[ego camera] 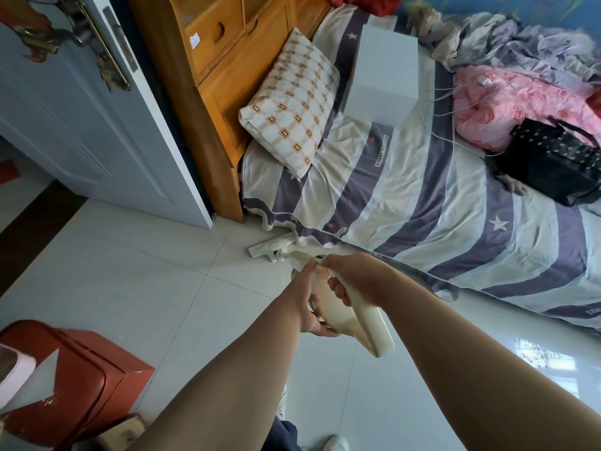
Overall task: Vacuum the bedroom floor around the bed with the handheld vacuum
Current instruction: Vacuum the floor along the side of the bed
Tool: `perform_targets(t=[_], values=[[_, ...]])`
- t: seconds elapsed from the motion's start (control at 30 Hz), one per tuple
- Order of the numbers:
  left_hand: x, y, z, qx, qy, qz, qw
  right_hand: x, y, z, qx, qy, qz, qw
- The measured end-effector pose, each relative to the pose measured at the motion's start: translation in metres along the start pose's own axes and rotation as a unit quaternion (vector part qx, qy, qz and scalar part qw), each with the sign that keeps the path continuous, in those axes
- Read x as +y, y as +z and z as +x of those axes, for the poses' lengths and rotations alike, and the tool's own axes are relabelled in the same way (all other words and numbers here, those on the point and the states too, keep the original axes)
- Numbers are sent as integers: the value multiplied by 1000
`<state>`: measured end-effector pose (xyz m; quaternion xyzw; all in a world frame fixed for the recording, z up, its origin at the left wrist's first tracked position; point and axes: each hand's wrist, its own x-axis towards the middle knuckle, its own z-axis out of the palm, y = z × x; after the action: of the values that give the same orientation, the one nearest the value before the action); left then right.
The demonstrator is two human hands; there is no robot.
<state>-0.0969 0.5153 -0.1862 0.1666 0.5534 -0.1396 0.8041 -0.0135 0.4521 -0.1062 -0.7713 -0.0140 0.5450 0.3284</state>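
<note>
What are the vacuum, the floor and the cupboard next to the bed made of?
The vacuum looks like smooth cream plastic, with a soft sheen. The floor looks like glazed white tile: grout lines and window reflections. The cupboard looks like varnished wood, orange-brown with grain, though it could be veneer.

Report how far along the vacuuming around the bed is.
Done: nothing provable; the tiled floor shows no clear cleaned strip. In hand: the right hand grips the vacuum by its handle, the left hand holds its body, and the floor head sits at the bed corner. Left: probably the floor along the bed's long side.
</note>
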Motion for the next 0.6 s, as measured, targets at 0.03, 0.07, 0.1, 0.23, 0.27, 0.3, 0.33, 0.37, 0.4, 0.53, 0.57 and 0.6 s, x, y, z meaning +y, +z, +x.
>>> perform_targets(t=[0.03,0.07,0.1,0.23,0.27,0.3,0.33,0.37,0.4,0.53,0.57,0.6], values=[[-3,2,-1,0,0,0,1000,2,-1,-1,-1,1,0,1000],[-6,3,-1,0,1,1,1000,4,-3,-3,-1,2,-1,1000],[-10,4,-1,2,1,0,1000,6,-4,-4,-2,1,-4,1000],[-21,6,1,1,1,6,1000,16,-9,-11,-3,2,-12,1000],[-25,8,1,2,1,7,1000,19,-11,-14,-4,3,-12,1000],[-29,9,1,3,2,8,1000,22,-12,-16,-6,4,-11,1000],[-32,10,2,2,3,7,1000,24,-13,-18,-7,7,-7,1000],[-35,11,2,1,4,4,1000,26,-15,-19,-8,9,-1,1000],[-38,11,2,0,4,2,1000,29,-16,-20,-9,10,3,1000],[-52,14,2,-17,-4,-1,1000,41,-20,-23,0,4,-18,1000],[-56,15,0,-23,-7,0,1000,44,-22,-24,2,3,-22,1000],[-59,16,-1,-26,-9,0,1000,46,-22,-25,2,3,-24,1000]])
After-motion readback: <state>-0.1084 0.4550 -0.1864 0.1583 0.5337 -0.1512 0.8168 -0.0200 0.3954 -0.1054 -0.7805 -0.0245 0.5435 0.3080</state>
